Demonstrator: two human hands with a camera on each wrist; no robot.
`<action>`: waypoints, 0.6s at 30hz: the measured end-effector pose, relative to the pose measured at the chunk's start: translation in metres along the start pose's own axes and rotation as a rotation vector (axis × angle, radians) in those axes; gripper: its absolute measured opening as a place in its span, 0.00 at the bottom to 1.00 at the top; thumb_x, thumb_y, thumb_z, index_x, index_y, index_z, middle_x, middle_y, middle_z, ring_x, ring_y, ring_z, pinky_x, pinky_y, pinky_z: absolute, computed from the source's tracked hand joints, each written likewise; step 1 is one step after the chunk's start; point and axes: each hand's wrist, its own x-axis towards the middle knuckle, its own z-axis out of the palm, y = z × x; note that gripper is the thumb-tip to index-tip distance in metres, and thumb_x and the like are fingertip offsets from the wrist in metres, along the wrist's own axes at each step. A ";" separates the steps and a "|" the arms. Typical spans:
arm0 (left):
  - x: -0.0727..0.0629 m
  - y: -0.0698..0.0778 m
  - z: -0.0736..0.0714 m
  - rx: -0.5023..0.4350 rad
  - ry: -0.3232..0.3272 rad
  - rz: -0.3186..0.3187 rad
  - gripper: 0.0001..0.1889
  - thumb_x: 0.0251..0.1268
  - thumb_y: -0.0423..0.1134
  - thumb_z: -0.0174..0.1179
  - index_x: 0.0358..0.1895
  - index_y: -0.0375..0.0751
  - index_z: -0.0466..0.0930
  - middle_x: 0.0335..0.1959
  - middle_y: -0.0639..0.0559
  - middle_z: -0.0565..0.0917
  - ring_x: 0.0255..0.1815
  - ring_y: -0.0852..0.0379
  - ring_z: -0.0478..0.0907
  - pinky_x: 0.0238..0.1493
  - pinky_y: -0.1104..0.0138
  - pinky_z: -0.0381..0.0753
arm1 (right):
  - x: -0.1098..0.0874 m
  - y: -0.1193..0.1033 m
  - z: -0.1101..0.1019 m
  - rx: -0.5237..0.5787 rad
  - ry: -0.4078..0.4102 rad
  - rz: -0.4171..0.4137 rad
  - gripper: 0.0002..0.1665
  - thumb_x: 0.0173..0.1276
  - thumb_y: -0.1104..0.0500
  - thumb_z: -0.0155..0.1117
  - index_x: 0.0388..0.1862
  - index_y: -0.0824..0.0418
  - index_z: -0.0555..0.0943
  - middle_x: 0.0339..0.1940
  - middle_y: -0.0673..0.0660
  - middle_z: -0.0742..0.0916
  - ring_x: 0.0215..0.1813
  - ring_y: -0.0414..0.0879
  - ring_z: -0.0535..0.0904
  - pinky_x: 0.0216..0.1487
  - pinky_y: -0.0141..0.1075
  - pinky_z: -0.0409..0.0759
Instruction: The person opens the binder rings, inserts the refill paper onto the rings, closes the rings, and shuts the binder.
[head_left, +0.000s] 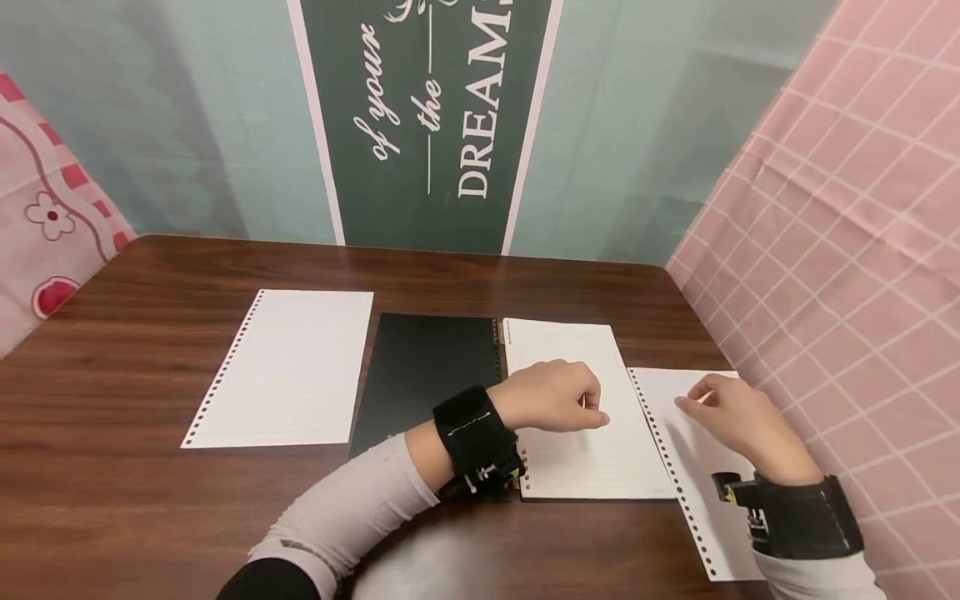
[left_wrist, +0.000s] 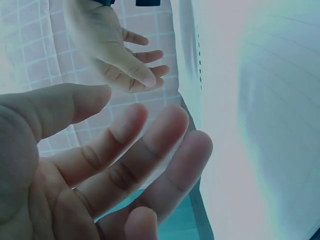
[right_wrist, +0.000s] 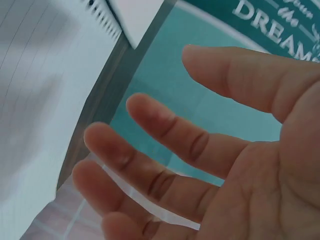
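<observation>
An opened notebook lies on the table, its black cover [head_left: 427, 367] to the left and its white lined page block [head_left: 600, 467] to the right of the ring binding. Over the page block hovers my left hand [head_left: 551, 396], fingers loosely bent and holding nothing, as the left wrist view also shows. A loose sheet with punched holes [head_left: 720, 500] lies right of the notebook. Above that sheet is my right hand [head_left: 738, 417], its fingers relaxed and apart from the thumb. In the right wrist view nothing sits between the fingers [right_wrist: 155, 115] and thumb.
Another loose punched sheet [head_left: 292, 367] lies left of the black cover on the brown wooden table [head_left: 97, 450]. A pink gridded cloth [head_left: 862, 250] rises close beside my right arm. Behind the table hangs a green cloth with white lettering [head_left: 427, 125].
</observation>
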 end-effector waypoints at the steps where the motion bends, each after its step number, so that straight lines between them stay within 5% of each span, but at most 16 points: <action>1: 0.002 0.000 0.000 -0.003 0.001 0.000 0.13 0.73 0.44 0.61 0.31 0.43 0.86 0.20 0.61 0.76 0.20 0.64 0.67 0.25 0.71 0.67 | 0.002 0.004 -0.001 -0.003 -0.001 0.001 0.19 0.73 0.52 0.63 0.41 0.70 0.81 0.35 0.67 0.87 0.37 0.59 0.83 0.36 0.50 0.77; 6: 0.008 0.000 0.003 -0.013 -0.007 -0.010 0.12 0.73 0.45 0.61 0.32 0.44 0.87 0.21 0.61 0.79 0.22 0.64 0.72 0.27 0.70 0.69 | 0.018 0.018 -0.009 -0.001 -0.017 -0.014 0.20 0.69 0.57 0.66 0.41 0.77 0.78 0.33 0.70 0.85 0.35 0.60 0.82 0.36 0.50 0.77; 18: 0.017 0.000 0.009 -0.039 -0.005 -0.058 0.12 0.74 0.45 0.61 0.33 0.45 0.87 0.25 0.57 0.87 0.23 0.64 0.77 0.26 0.70 0.71 | 0.054 0.031 -0.013 -0.040 -0.170 -0.011 0.28 0.61 0.59 0.71 0.50 0.79 0.75 0.47 0.77 0.82 0.43 0.65 0.81 0.43 0.56 0.79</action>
